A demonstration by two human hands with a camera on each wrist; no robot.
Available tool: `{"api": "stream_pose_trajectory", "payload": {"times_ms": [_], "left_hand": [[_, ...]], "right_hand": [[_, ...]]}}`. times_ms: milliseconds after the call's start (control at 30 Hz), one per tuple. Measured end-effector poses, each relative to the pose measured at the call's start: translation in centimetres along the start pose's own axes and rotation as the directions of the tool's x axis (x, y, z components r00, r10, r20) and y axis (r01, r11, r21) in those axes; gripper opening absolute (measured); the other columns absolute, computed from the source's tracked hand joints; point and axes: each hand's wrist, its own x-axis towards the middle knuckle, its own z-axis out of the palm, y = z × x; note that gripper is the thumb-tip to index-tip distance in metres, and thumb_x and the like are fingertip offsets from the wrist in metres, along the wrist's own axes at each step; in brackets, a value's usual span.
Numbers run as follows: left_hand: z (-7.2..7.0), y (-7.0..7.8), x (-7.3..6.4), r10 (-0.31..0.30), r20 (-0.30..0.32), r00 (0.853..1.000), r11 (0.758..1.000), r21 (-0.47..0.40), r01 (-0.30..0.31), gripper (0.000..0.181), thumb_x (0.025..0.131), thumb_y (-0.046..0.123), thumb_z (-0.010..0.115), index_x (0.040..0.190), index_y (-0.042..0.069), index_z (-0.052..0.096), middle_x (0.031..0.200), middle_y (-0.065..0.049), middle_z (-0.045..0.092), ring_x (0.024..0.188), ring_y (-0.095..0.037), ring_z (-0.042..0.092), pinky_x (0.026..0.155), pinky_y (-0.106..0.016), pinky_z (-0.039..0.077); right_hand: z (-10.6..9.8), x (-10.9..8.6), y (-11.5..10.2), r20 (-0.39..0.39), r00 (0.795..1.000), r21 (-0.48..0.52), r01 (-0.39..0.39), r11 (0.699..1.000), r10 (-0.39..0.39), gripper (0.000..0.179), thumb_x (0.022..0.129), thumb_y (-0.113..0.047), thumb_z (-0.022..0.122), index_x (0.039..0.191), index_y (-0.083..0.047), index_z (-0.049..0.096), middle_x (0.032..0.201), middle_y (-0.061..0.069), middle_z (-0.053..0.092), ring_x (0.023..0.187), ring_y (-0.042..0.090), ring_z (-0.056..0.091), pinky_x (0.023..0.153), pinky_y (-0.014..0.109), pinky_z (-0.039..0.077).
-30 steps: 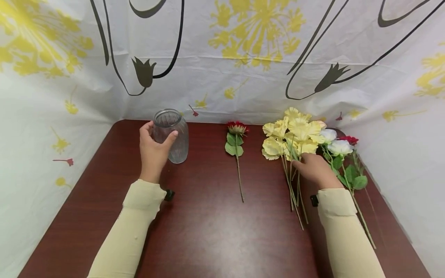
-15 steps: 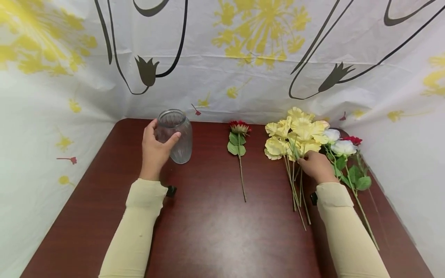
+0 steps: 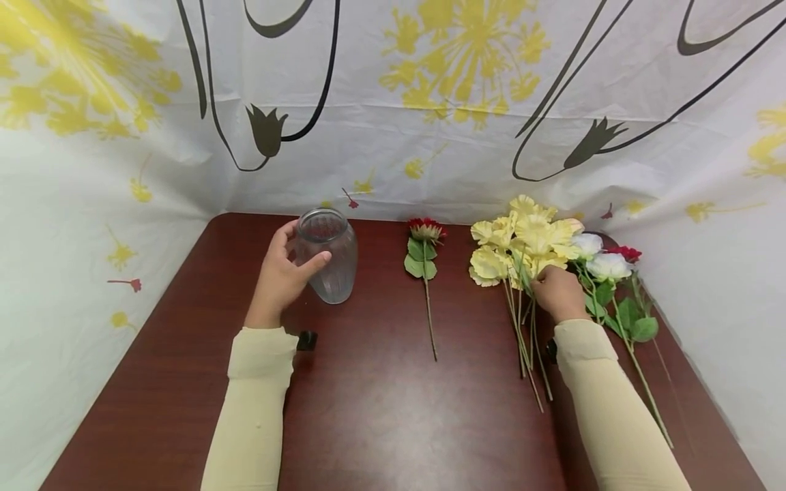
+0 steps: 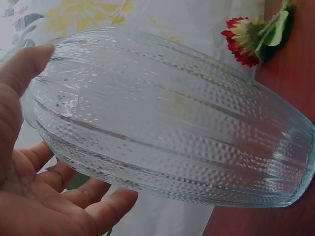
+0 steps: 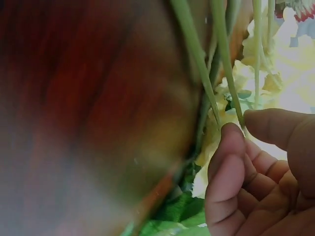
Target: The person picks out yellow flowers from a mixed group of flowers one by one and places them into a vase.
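Note:
My left hand (image 3: pixel 285 276) grips a clear ribbed glass vase (image 3: pixel 338 269) near its rim, thumb on the near side and fingers round the far side. In the left wrist view the vase (image 4: pixel 167 118) fills the middle, its dimpled base to the right. On the right, my right hand (image 3: pixel 560 294) is at a bunch of yellow flowers (image 3: pixel 531 235) lying on the table. Thumb and forefinger pinch a green stem (image 5: pixel 229 73) just under the blooms in the right wrist view. The other stems (image 3: pixel 522 341) trail toward me.
A single red flower (image 3: pixel 425 252) with green leaves lies mid-table between the hands. Beyond the right hand are white roses (image 3: pixel 608 266) and another red flower (image 3: pixel 625 253). The dark wooden table (image 3: pixel 393 409) meets a patterned white sheet (image 3: pixel 368 150) at its back and sides.
My left hand has brought the vase to the right and slightly nearer. My right hand has stayed at the yellow flowers, its fingers drawing closer together on a stem.

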Motion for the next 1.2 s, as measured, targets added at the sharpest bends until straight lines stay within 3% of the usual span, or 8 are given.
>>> {"api": "stream_pose_trajectory", "payload": {"times_ms": [133, 233, 333, 400, 600, 867, 1033, 1200], "left_hand": [[0.4, 0.0, -0.5, 0.034, 0.0, 0.999, 0.999, -0.022, -0.034, 0.084, 0.084, 0.033, 0.08, 0.151, 0.01, 0.034, 0.148, -0.009, 0.04, 0.135, -0.03, 0.043, 0.108, -0.052, 0.036], [0.6, 0.0, -1.0, 0.038, 0.001, 0.999, 0.999, -0.023, -0.038, 0.083, 0.085, 0.032, 0.08, 0.151, 0.011, 0.035, 0.149, -0.008, 0.04, 0.135, -0.029, 0.042, 0.108, -0.052, 0.036], [0.7, 0.1, -1.4, 0.044, 0.002, 0.999, 0.998, -0.034, -0.044, 0.082, 0.085, 0.028, 0.079, 0.152, 0.012, 0.035, 0.15, -0.007, 0.039, 0.136, -0.029, 0.042, 0.108, -0.052, 0.036], [0.8, 0.1, -1.5, 0.054, -0.001, 0.999, 0.997, -0.049, -0.054, 0.08, 0.086, 0.025, 0.079, 0.152, 0.012, 0.035, 0.15, -0.007, 0.039, 0.135, -0.029, 0.042, 0.108, -0.052, 0.036], [0.8, 0.0, -1.5, 0.066, -0.018, 0.998, 0.997, -0.048, -0.067, 0.079, 0.086, 0.024, 0.078, 0.151, 0.009, 0.035, 0.15, -0.009, 0.038, 0.135, -0.029, 0.04, 0.108, -0.053, 0.036], [0.8, -0.1, -1.5, 0.076, -0.027, 0.997, 0.997, -0.023, -0.076, 0.08, 0.086, 0.026, 0.078, 0.151, 0.009, 0.035, 0.15, -0.01, 0.037, 0.135, -0.028, 0.039, 0.107, -0.053, 0.037], [0.8, -0.1, -1.3, 0.085, -0.025, 0.996, 0.996, -0.03, -0.085, 0.08, 0.086, 0.026, 0.078, 0.151, 0.008, 0.036, 0.149, -0.01, 0.038, 0.134, -0.028, 0.04, 0.107, -0.054, 0.037], [0.8, 0.0, -1.3, 0.086, -0.022, 0.996, 0.996, -0.034, -0.087, 0.08, 0.086, 0.027, 0.078, 0.151, 0.009, 0.035, 0.149, -0.009, 0.038, 0.133, -0.027, 0.04, 0.107, -0.053, 0.037]], "right_hand": [[0.1, 0.0, 0.2, -0.005, 1.0, 0.013, 0.013, 1.0, -0.013, 0.041, 0.092, -0.006, 0.051, 0.056, -0.017, 0.034, 0.05, -0.003, 0.026, 0.045, 0.015, 0.027, 0.044, 0.03, 0.027], [0.0, -0.3, 0.3, -0.006, 1.0, 0.034, 0.006, 0.999, -0.006, 0.032, 0.092, -0.006, 0.05, 0.061, -0.011, 0.045, 0.051, 0.0, 0.041, 0.045, 0.015, 0.039, 0.045, 0.031, 0.034], [-0.4, -0.8, 0.2, -0.025, 1.0, 0.062, 0.01, 0.998, -0.009, 0.018, 0.095, -0.008, 0.049, 0.081, 0.0, 0.058, 0.067, 0.013, 0.061, 0.053, 0.021, 0.057, 0.05, 0.036, 0.045], [-0.7, -1.1, 0.1, -0.044, 0.999, 0.068, 0.03, 0.997, -0.027, 0.019, 0.097, -0.01, 0.049, 0.097, 0.005, 0.061, 0.081, 0.021, 0.067, 0.059, 0.024, 0.063, 0.054, 0.04, 0.05], [-2.1, -1.9, -0.8, -0.082, 0.994, 0.06, 0.075, 0.995, -0.07, 0.027, 0.098, -0.011, 0.049, 0.111, 0.01, 0.059, 0.089, 0.026, 0.067, 0.064, 0.028, 0.064, 0.059, 0.046, 0.051], [-3.8, -2.4, -1.9, -0.182, 0.978, 0.044, 0.111, 0.993, -0.102, 0.022, 0.096, -0.009, 0.048, 0.108, 0.006, 0.059, 0.097, 0.029, 0.064, 0.067, 0.033, 0.059, 0.06, 0.046, 0.045], [-4.1, -2.7, -2.2, -0.193, 0.975, 0.056, 0.121, 0.991, -0.108, 0.022, 0.097, -0.01, 0.047, 0.109, 0.006, 0.056, 0.101, 0.031, 0.064, 0.08, 0.041, 0.061, 0.064, 0.05, 0.047], [-4.4, -3.1, -2.3, -0.196, 0.974, 0.052, 0.125, 0.991, -0.113, 0.022, 0.099, -0.011, 0.049, 0.111, 0.006, 0.055, 0.101, 0.031, 0.063, 0.081, 0.042, 0.06, 0.066, 0.052, 0.046]]}}
